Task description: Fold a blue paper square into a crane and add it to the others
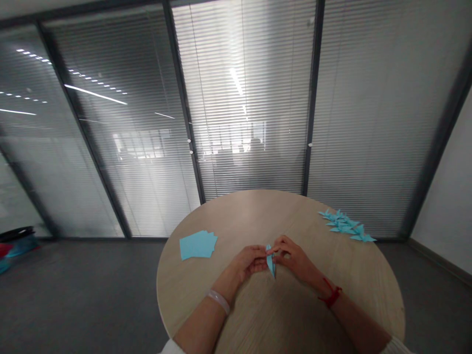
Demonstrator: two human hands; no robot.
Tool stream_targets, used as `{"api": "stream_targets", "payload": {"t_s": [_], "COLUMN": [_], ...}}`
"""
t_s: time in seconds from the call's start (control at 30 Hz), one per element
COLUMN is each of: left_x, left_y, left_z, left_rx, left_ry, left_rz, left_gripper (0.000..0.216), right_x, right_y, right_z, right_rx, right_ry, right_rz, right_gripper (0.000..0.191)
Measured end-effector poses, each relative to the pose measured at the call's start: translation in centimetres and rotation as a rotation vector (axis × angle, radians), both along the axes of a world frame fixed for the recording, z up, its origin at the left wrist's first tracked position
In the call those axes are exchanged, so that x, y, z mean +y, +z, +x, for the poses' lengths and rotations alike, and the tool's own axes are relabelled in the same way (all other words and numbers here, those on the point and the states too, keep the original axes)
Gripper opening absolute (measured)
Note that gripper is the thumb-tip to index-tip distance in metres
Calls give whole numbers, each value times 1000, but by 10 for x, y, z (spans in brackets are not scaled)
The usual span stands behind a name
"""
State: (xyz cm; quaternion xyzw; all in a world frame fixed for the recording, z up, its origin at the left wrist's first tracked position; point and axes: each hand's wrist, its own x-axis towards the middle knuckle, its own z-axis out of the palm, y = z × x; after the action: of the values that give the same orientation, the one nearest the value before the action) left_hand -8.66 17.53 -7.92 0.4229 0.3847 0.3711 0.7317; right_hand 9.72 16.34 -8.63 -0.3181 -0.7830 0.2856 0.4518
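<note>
Between my two hands, just above the front middle of the round wooden table (254, 319), is a narrow folded piece of blue paper (271, 264) with a pointed lower end. My left hand (251, 260) grips its left side with the fingertips. From the right, my right hand (291, 255) pinches its upper part between thumb and fingers. A stack of blue paper sheets (197, 245) lies to the left, its corners fanned out unevenly. At the right edge sits a cluster of folded blue paper cranes (344, 223).
Behind the table stands a glass partition with blinds (250, 98) and dark frames. Grey floor (92, 295) surrounds the table. At the far left, a dark-rimmed blue and red object (18, 241) rests on the floor.
</note>
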Motion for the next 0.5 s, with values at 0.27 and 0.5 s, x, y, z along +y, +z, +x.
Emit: {"api": "stream_targets", "payload": {"t_s": [0.27,0.5], "left_x": [-1,-2], "left_y": [1,0], "left_z": [1,3], "left_rx": [-46,-37], "left_ry": [-15,50], "left_rz": [45,165], "left_gripper": [25,29], "right_x": [4,3], "right_y": [-2,-2], "right_z": [-2,-8], "right_rx": [114,227], "right_ry": [-44,-78], "right_rz": [-64,-251], "right_gripper": [29,36]}}
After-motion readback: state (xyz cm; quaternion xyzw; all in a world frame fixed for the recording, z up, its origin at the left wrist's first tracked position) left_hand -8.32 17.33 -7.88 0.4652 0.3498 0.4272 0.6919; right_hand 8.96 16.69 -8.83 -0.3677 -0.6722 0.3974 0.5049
